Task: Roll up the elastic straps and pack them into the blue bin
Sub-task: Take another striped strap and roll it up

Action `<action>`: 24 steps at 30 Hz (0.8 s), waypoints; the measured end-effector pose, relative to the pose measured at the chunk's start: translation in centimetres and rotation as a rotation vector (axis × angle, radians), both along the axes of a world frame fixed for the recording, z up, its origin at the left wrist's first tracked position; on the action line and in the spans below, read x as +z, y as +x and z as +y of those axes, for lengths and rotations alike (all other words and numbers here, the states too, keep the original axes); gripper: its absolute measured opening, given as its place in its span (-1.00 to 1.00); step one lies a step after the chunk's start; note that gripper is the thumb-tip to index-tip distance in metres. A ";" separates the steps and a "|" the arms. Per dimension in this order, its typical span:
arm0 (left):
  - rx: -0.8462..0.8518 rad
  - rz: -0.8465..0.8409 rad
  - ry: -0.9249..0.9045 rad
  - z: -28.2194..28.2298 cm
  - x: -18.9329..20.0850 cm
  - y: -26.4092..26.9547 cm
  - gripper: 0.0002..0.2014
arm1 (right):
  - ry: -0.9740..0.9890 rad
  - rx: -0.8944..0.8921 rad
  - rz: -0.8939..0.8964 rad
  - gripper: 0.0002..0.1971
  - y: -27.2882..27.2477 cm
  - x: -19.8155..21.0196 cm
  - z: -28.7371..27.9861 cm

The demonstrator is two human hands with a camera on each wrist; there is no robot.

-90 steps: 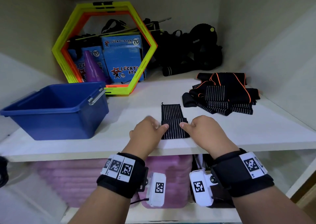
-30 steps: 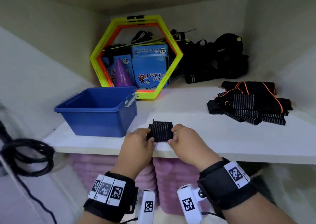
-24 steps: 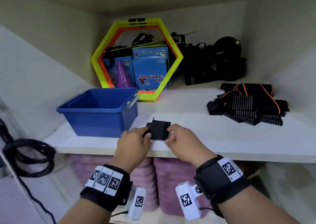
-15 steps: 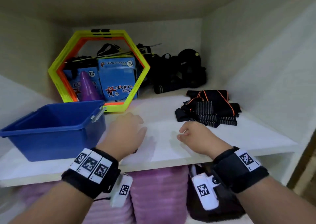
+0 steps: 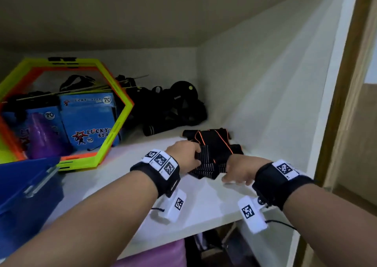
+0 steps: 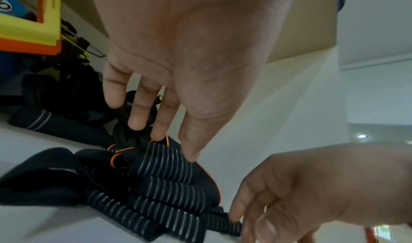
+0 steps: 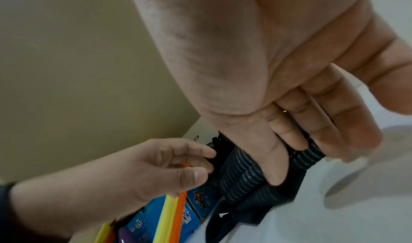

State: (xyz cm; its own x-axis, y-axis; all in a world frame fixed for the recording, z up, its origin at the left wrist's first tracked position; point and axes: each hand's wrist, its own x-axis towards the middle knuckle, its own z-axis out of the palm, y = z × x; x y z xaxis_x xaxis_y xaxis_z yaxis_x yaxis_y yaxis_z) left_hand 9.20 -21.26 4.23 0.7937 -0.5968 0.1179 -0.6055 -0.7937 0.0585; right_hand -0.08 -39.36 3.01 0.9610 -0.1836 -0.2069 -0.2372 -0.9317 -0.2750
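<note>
A pile of black elastic straps [image 5: 216, 150], some white-striped and some orange-trimmed, lies at the right of the white shelf [image 5: 122, 195]. My left hand [image 5: 187, 154] is on the pile's left side. In the right wrist view its thumb and fingers [image 7: 196, 165] pinch an orange-trimmed strap. My right hand [image 5: 238, 171] is at the pile's front right, fingers laid on the striped straps [image 7: 243, 172] with the thumb held apart. The left wrist view shows the striped straps [image 6: 169, 185] stacked under both hands. The blue bin [image 5: 24, 187] stands at the far left, its inside hidden.
Yellow and orange hexagon rings [image 5: 120, 119] lean at the back left around blue boxes [image 5: 87, 122] and a purple cone [image 5: 42, 140]. Black gear [image 5: 173, 109] fills the back corner. The cabinet's side wall [image 5: 275, 103] is close on the right of the pile.
The rolled strap that both hands held at the shelf's front is gone from view. Both hands have moved right and back to the pile, and my view has swung right.
</note>
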 end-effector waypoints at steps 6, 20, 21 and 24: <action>0.028 -0.024 0.037 -3.3 -1.5 3.8 -0.51 | -0.197 0.005 -0.027 -0.89 2.9 -1.6 -2.6; 0.008 -0.056 -0.237 -3.4 2.8 5.4 -0.88 | -0.390 0.136 -0.052 -0.74 6.7 -1.4 -3.5; -0.001 -0.056 -0.287 -3.0 3.5 5.2 -0.88 | -0.414 0.155 -0.041 -0.74 6.6 -1.3 -3.3; -0.035 -0.079 -0.428 -1.8 5.4 4.6 -0.86 | -0.475 0.195 0.003 -0.67 6.5 -1.0 -3.0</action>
State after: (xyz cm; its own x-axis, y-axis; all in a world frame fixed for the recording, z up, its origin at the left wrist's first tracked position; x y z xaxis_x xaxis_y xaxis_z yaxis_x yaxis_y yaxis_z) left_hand 13.77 -23.10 9.61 0.7525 -0.5073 0.4201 -0.6475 -0.6866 0.3306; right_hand 6.43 -42.39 1.99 0.9863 -0.0753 -0.1466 -0.0467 -0.9807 0.1897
